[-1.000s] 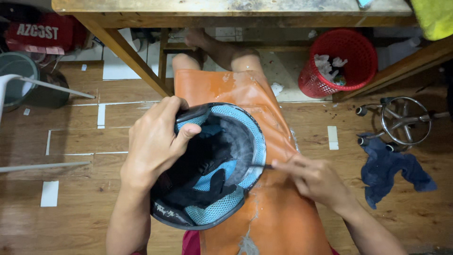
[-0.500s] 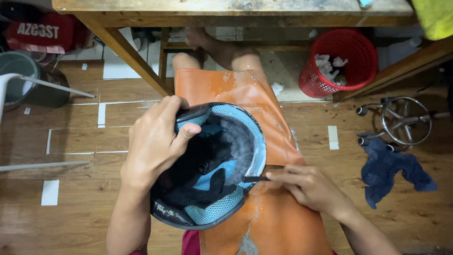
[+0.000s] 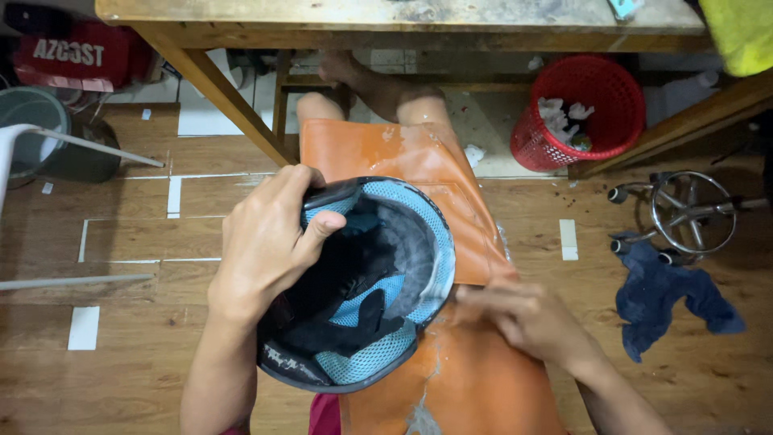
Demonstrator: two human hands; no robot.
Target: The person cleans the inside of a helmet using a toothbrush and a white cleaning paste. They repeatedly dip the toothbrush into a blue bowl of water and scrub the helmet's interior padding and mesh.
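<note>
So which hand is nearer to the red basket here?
Right. The right hand lies on the orange apron beside the helmet, below and left of the red basket. The left hand grips the helmet's far rim, farther away.

Worn on the head, looking steeply down, close over the lap. No second view to compare.

My left hand (image 3: 266,242) is curled tight, thumb hooked inward, forearm running up from bottom edge. My right hand (image 3: 523,318) lies blurred, fingers bunched, pointing left.
</note>
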